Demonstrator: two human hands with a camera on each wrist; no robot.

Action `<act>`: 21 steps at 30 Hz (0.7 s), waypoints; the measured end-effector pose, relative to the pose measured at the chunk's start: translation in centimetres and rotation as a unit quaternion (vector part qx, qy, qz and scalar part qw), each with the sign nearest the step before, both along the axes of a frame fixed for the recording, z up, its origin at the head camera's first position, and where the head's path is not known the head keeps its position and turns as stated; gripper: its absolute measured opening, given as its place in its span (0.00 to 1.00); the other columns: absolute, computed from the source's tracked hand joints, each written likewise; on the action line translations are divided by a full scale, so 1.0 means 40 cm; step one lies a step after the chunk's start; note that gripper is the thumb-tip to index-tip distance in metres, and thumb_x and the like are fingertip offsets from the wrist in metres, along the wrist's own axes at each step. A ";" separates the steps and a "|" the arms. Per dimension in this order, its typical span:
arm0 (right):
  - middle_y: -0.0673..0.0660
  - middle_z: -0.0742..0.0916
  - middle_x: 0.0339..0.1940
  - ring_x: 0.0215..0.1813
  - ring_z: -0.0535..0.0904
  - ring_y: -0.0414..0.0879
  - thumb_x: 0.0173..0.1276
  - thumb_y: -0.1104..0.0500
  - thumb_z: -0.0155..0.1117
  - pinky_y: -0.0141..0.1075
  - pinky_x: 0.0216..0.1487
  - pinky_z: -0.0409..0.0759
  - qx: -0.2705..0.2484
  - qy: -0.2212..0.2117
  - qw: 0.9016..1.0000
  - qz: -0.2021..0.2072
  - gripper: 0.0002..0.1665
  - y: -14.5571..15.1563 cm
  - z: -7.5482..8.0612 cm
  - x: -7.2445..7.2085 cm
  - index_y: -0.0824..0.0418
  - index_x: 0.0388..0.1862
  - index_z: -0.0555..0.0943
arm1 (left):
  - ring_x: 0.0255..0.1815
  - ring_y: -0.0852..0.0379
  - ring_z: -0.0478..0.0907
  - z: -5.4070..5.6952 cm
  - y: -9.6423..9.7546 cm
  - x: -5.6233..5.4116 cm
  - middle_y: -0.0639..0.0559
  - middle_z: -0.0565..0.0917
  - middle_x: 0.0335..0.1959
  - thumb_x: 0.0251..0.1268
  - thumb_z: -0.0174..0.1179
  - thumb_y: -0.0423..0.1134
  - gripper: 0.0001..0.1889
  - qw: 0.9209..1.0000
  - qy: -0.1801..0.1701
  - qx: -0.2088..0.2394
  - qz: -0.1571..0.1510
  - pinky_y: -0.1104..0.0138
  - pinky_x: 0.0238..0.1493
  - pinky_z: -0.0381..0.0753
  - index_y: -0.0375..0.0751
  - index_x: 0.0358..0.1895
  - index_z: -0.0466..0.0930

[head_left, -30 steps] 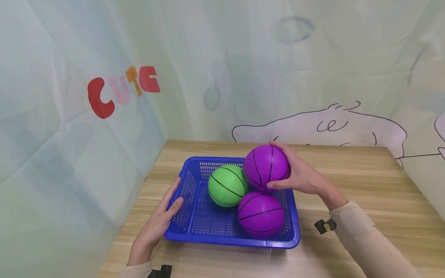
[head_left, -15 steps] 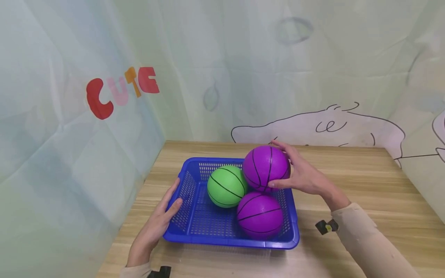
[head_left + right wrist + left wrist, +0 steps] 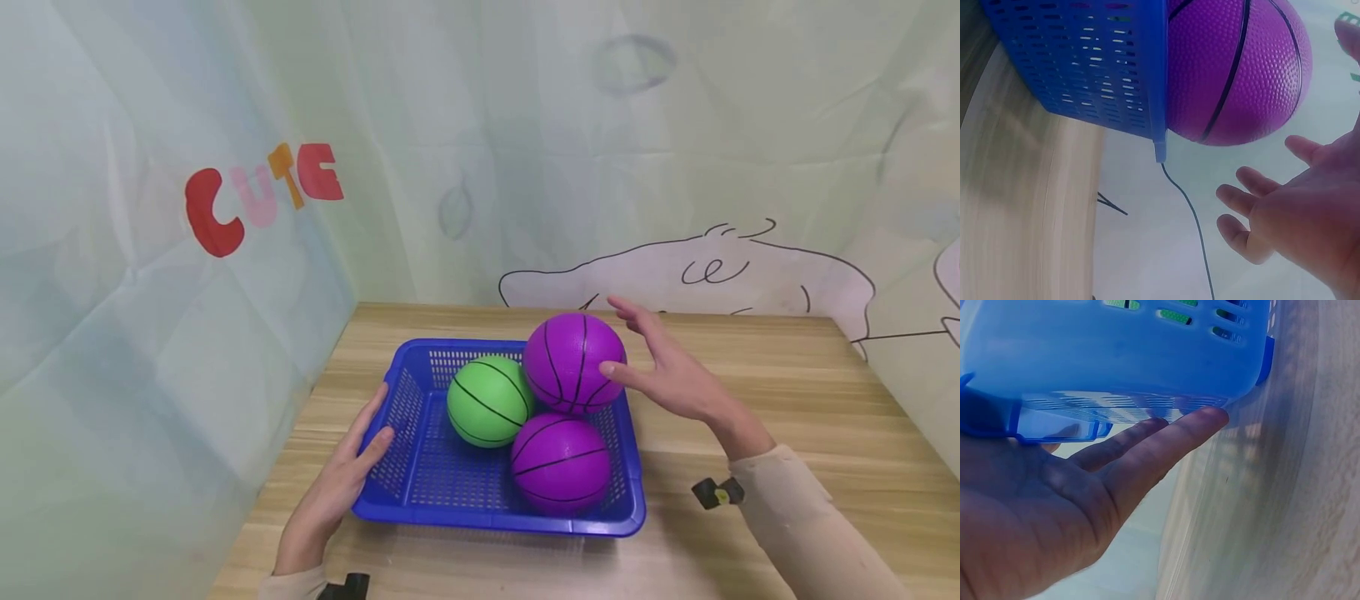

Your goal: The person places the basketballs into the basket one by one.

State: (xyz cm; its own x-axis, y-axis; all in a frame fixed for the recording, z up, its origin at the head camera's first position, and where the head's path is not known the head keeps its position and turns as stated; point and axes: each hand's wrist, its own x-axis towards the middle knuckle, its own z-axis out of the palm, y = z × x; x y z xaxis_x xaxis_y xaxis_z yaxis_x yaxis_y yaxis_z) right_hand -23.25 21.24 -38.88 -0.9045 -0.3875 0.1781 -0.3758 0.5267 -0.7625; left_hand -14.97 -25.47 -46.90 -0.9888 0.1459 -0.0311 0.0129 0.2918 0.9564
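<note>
In the head view, a blue plastic basket (image 3: 495, 523) with slotted walls holds a green ball (image 3: 491, 402) and two purple balls with black basketball lines. One purple ball (image 3: 562, 464) sits at the front right. The other purple ball (image 3: 574, 363) is higher at the back right, above the basket's rim. My left hand (image 3: 341, 475) rests along the basket's left side, thumb at the rim; the left wrist view shows straight fingers (image 3: 1166, 447) against the outer wall. My right hand (image 3: 675, 375) is beside the back purple ball, fingers spread; the right wrist view shows a gap between them.
The basket stands on a wood-grain table (image 3: 780, 400). Cloth curtains (image 3: 480, 150) with printed drawings and the letters CUTE hang behind the table and to its left. A small black device (image 3: 717, 493) is at the right sleeve's cuff.
My right hand has let go of the back purple ball and drawn away to the right, its fingers spreading. The ball stays in place. My left hand and the basket have barely moved.
</note>
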 end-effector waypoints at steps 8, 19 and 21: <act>0.64 0.60 0.92 0.91 0.54 0.70 0.86 0.45 0.62 0.83 0.78 0.59 -0.010 -0.001 1.000 -0.022 0.48 0.030 -0.006 0.017 0.47 0.95 0.51 | 0.93 0.29 0.35 -0.002 -0.002 0.004 0.41 0.44 0.95 0.95 0.46 0.46 0.35 1.000 0.000 0.000 -0.003 0.23 0.84 0.35 0.59 0.95 0.44; 0.67 0.60 0.92 0.90 0.54 0.72 0.87 0.44 0.61 0.82 0.78 0.58 0.022 0.024 0.999 -0.037 0.47 0.055 -0.004 0.022 0.52 0.95 0.52 | 0.93 0.29 0.35 0.002 -0.009 0.002 0.42 0.43 0.95 0.94 0.47 0.47 0.36 1.000 0.007 -0.006 -0.007 0.22 0.84 0.35 0.59 0.94 0.44; 0.67 0.59 0.92 0.91 0.52 0.71 0.88 0.44 0.60 0.81 0.80 0.56 0.034 0.033 0.998 -0.041 0.47 0.062 -0.003 0.023 0.53 0.95 0.52 | 0.93 0.29 0.35 0.003 -0.008 0.000 0.41 0.43 0.95 0.94 0.47 0.47 0.36 1.000 0.006 -0.008 -0.008 0.22 0.84 0.35 0.59 0.94 0.44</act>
